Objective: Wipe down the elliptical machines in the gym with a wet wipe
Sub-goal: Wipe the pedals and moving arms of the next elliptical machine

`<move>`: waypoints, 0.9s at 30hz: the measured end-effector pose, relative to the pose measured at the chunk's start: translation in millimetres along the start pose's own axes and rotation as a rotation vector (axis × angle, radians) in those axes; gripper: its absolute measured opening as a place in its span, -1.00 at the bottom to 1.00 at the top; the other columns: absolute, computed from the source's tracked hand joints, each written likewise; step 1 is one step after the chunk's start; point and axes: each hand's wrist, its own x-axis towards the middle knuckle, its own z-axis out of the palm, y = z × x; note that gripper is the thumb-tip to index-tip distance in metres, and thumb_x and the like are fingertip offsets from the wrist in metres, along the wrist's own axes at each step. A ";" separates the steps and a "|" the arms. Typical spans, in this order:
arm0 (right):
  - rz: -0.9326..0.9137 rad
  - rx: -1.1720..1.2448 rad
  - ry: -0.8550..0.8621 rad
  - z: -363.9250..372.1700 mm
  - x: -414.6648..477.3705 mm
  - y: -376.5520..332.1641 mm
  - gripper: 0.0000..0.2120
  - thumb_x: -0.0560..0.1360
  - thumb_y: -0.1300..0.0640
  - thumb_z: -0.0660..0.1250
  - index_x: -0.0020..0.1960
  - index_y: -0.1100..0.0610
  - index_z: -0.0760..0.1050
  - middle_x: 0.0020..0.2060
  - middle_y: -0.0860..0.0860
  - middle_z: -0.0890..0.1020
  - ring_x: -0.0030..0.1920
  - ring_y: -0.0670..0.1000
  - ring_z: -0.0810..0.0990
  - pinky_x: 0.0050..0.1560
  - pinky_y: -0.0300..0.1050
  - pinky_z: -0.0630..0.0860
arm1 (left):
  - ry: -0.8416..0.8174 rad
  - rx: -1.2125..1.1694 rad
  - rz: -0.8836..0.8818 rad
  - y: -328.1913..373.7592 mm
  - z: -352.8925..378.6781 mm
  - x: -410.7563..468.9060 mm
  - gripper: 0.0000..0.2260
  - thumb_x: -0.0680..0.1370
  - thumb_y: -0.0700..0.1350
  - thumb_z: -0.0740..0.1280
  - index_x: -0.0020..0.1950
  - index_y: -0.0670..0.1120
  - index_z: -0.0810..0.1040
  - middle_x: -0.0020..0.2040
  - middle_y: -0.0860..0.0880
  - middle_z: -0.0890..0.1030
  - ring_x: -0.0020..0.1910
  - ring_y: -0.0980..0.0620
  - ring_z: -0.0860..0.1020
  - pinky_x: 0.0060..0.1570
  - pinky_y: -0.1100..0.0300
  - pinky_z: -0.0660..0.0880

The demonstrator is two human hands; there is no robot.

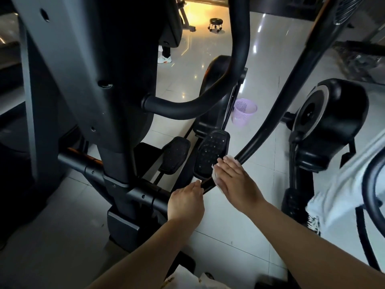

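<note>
Head view of an elliptical machine (pixel 83 80) during cleaning. The wet wipe (pixel 216 175) is seen just below frame centre, at 5 o'clock of the near pedal (pixel 211 152), spread between the right hand (pixel 235 180) and the lower end of the swing bar (pixel 270 126). The right hand is laid flat with its fingers straight and pressed down on the wipe, not curled round it; this is judged to give the widest contact for a stroke along the bar. White edges of the wipe are visible at 12 and 9 o'clock of that hand. The left hand (pixel 186 200), at 7 o'clock of the right hand, is closed round the dark lower end of what appears to be the same bar, probably so that the linkage is steadied and kept from swinging under the pressure. The 2 hands are near each other but apart. A 2nd pedal (pixel 175 155) lies at 9 o'clock of the near pedal. A pink basket (pixel 244 111) stands on the tiled floor (pixel 229 226) at 1 o'clock of the pedals, perhaps placed for spent wipes. A 2nd elliptical (pixel 333 122) is seen at 3 o'clock. The step in hand is judged to be the wiping of the lower linkage; how much of the machine is already clean cannot be told
</note>
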 end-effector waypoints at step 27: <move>-0.140 -0.008 -0.001 17.2 -9.0 -4.6 -0.57 0.67 0.14 0.13 0.50 0.23 0.40 0.49 0.14 0.43 0.56 0.14 0.28 0.57 0.12 0.20 | -0.125 -0.062 -0.053 21.9 -2.2 15.6 -0.71 0.70 -0.18 0.15 0.41 -0.03 0.46 0.36 0.06 0.54 0.30 0.04 0.53 0.27 0.17 0.42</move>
